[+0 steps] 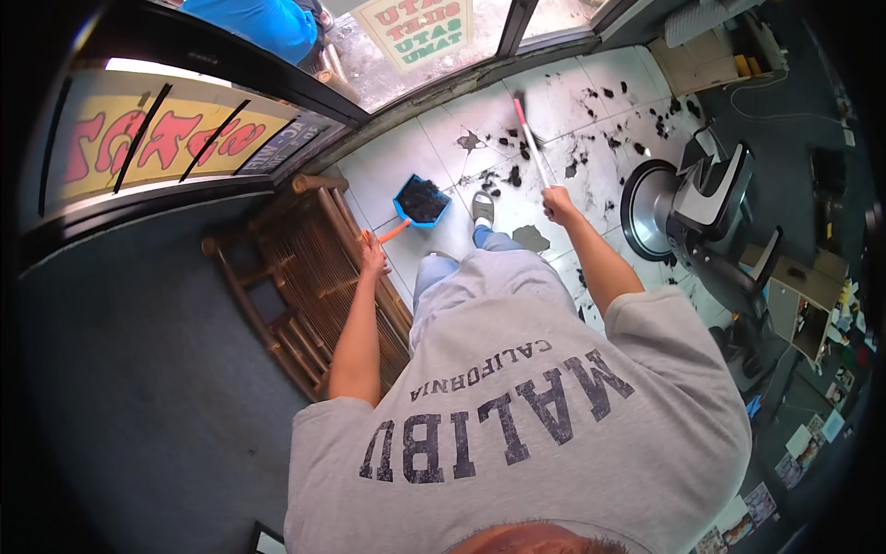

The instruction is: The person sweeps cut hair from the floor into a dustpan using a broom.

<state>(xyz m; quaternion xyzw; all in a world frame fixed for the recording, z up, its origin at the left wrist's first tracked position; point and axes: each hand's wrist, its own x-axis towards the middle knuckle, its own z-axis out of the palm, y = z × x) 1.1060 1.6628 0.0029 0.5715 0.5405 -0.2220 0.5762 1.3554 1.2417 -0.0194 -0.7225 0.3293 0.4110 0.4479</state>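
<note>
My left hand (373, 255) is closed round the orange handle of a blue dustpan (402, 210), beside the bamboo bench. A dark heap of hair (422, 200) lies in the pan, which is on the white tiles by my feet. In my right hand (559, 205) I grip the pale stick of a broom (543, 169); its far part is pink, and its dark bristles are hard to make out against the floor. Dark tufts of hair (514, 175) are scattered on the tiles around the broom and farther right.
A bamboo bench (323, 249) stands at the left by the wall. The round metal base (649, 210) of a barber chair is at the right. Glass panels with signs line the front, and a person in blue (254, 32) is outside. A wooden cabinet (678, 69) stands top right.
</note>
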